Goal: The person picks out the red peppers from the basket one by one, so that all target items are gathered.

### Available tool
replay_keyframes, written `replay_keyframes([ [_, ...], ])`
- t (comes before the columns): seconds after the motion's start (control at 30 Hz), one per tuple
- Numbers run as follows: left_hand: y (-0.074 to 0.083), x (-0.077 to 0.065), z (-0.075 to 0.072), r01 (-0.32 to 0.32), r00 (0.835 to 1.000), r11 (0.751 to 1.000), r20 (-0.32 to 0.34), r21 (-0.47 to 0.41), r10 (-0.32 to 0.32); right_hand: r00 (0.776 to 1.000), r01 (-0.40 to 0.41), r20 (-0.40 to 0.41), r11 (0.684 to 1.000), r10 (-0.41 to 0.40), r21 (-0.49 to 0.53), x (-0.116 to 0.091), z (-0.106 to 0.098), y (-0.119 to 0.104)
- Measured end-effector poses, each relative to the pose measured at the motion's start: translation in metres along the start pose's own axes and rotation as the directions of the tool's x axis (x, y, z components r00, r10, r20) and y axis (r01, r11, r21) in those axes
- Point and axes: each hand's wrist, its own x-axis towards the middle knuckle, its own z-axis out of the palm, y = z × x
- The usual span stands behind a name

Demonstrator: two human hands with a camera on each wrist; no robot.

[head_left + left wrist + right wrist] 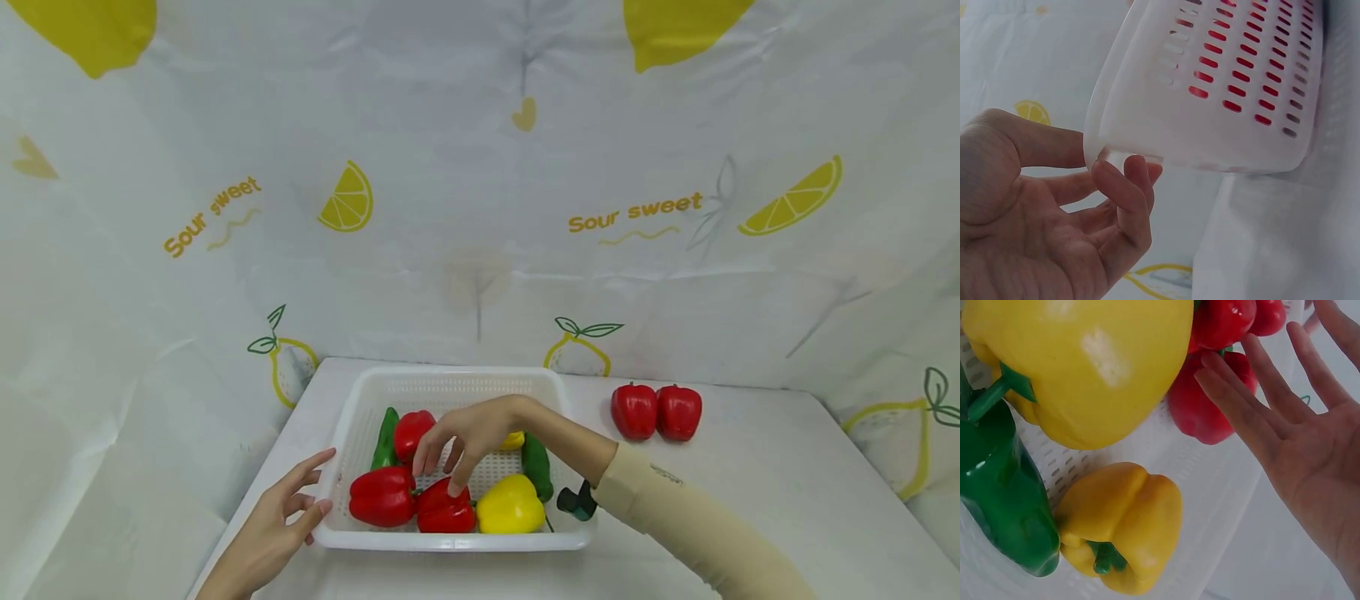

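My left hand (270, 533) grips the left rim of a white plastic basket (450, 543), thumb and curled fingers on its edge in the left wrist view. Over the basket hovers my right hand (480, 429), palm down with fingers spread and nothing held. Its thumb overlaps the front middle red bell pepper (438, 518). Beside that lie another red bell pepper (381, 497) and a large yellow one (512, 506). Farther back are a red pepper (411, 433), a green pepper (386, 442), a second green pepper (536, 467) and a smaller yellow pepper (1122, 525), partly hidden by my hand in the head view.
Two red bell peppers (656, 412) stand side by side on the white table (720, 500), right of the basket. A pale lemon-printed cloth (465, 250) hangs behind and around the table. A small dark device (577, 502) sits at my right wrist, over the basket's right rim.
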Motion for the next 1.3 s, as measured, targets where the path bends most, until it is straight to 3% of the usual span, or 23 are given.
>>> replay_keyframes([
  [0.37,0.002,-0.002,0.000,0.006,1.000,1.000,-0.009,0.009,-0.006,0.991,-0.081,0.105,0.996,0.079,0.023,0.012,0.008,0.003],
  [0.7,0.001,-0.002,0.000,0.004,1.000,1.000,-0.007,0.009,-0.004,0.979,-0.163,0.131,0.986,0.156,0.045,0.010,0.012,0.002],
  [1.1,0.000,-0.001,0.000,-0.010,1.000,1.000,-0.005,0.004,0.010,0.980,-0.134,0.139,0.990,0.139,-0.048,0.009,0.012,0.001],
  [1.3,0.001,-0.001,0.001,0.009,1.000,1.000,-0.014,0.012,-0.009,0.981,-0.118,0.152,0.992,0.124,-0.046,0.006,0.009,-0.001],
])
